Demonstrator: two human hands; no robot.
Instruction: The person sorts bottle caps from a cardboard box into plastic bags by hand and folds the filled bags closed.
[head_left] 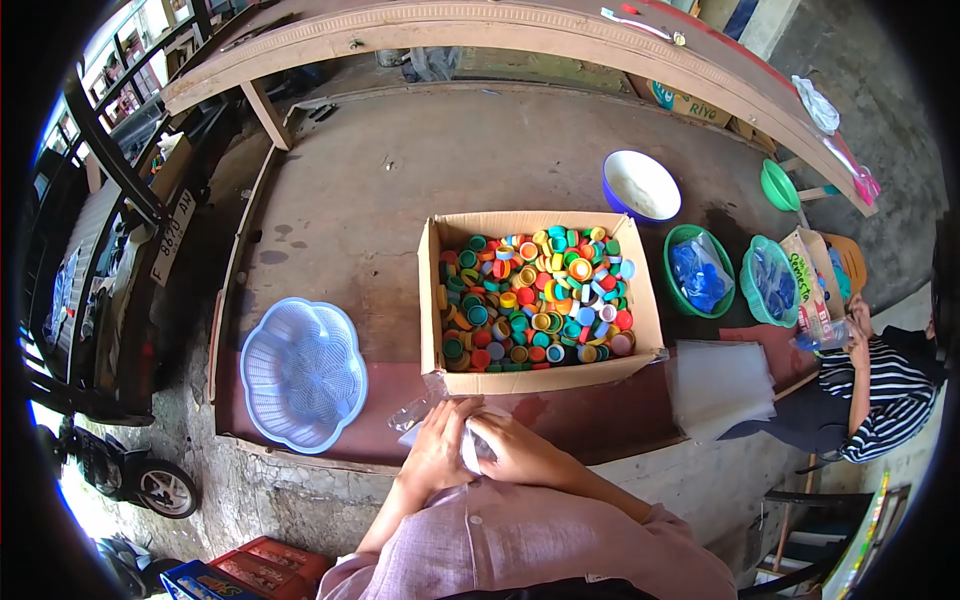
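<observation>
Close to my body, my left hand (436, 446) and my right hand (514, 450) are together, fingers closed on a clear plastic bag (408, 414). Part of the bag sticks out past the left fingers, and a pale piece of it shows between the hands. Whatever is inside the bag is hidden by my fingers. Just beyond the hands stands an open cardboard box (520, 382) filled with bottle caps (540, 305) in red, green, yellow, orange, blue and white. To the left of my hands lies a light blue plastic basket (300, 375) with a scalloped rim.
A stack of clear plastic sheets or bags (720, 385) lies right of the box. Behind it are a green basin (672, 290) and a teal basket (750, 300) with blue contents. A purple-and-white bowl (640, 186) stands farther back. Another person (885, 395) works at right.
</observation>
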